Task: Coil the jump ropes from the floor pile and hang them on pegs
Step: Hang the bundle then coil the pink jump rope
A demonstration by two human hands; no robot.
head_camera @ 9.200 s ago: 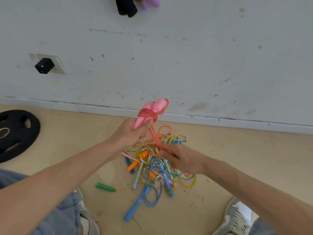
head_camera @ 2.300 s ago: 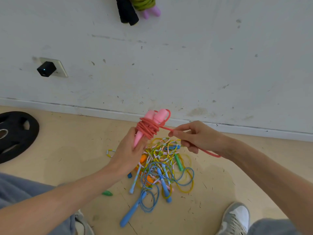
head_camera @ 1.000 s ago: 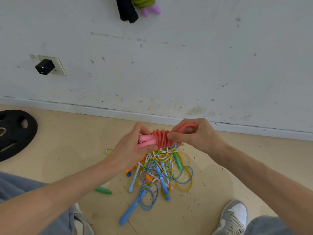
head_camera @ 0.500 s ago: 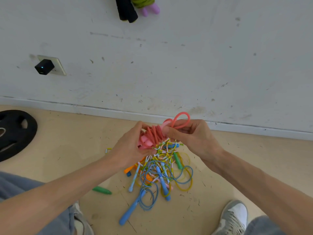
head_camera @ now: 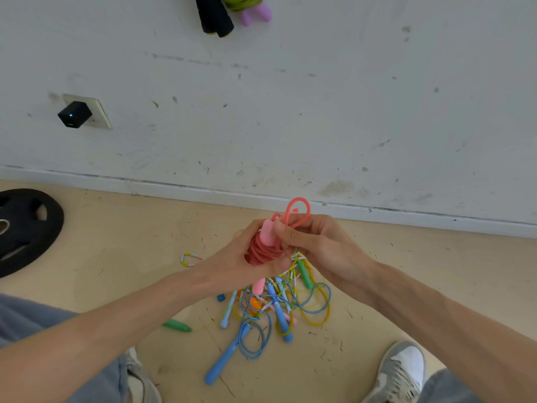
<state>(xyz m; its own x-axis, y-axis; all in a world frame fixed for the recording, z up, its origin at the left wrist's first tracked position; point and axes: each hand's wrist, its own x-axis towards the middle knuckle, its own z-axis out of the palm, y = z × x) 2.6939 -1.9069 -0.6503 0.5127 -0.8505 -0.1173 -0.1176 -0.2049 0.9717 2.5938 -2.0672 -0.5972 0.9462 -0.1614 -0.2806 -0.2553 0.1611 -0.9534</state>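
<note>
The left hand [head_camera: 232, 269] curls around the coiled pink jump rope [head_camera: 261, 253], likely to stop its turns slipping, while the right hand [head_camera: 319, 245] pinches its top under a free loop [head_camera: 297, 209], above the floor pile [head_camera: 276, 306]. Fingers hide where the loop tucks in, and the pegs are cut off above 2 hung ropes [head_camera: 216, 18].

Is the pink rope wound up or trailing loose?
Wound up: the pink rope sits in tight turns around its handles, gripped by left hand and right hand; one loop stands above.
</note>
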